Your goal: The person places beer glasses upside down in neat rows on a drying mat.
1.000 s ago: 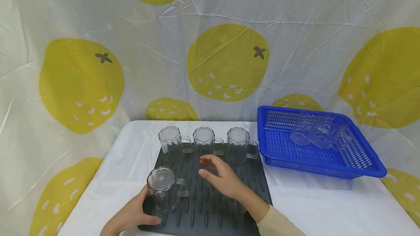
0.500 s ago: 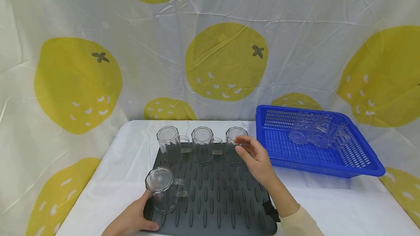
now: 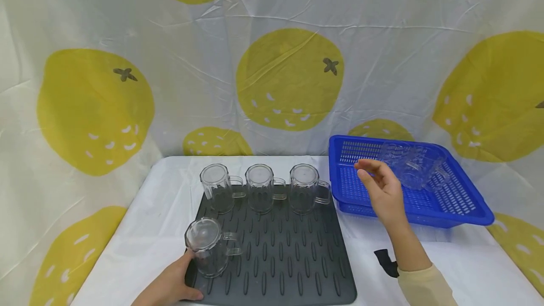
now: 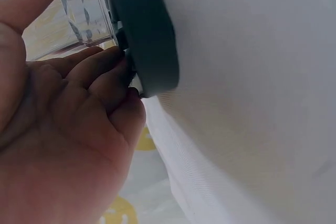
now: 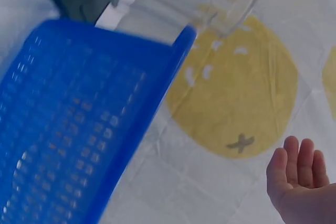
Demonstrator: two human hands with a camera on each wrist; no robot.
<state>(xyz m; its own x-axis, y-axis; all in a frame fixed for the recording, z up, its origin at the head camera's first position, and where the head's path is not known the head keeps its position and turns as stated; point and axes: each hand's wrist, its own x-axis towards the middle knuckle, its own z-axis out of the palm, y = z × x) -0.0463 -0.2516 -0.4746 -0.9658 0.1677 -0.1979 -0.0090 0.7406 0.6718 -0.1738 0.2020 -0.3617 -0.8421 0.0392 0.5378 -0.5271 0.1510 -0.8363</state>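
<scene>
Both my hands are loosely open: my right hand (image 3: pixel 384 197), fingers curved and holding nothing, hangs by the blue basket (image 3: pixel 425 214); my left hand (image 3: pixel 166 281), thumb spread, touches the dark mat (image 3: pixel 289 268) beside the nearest glass mug (image 3: pixel 208 251). That mug stands base-up on the mat, long axis upright, handle pointing right. Behind, three inverted mugs (image 3: pixel 260 190) point likewise. More glassware (image 3: pixel 414 172) lies in the basket.

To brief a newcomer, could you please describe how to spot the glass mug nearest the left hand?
On the white table, left of the blue basket, lies a dark ridged mat. At its near left corner stands a glass mug. Unlike the three mugs along the far edge, it stands alone, beside the left hand.
</scene>
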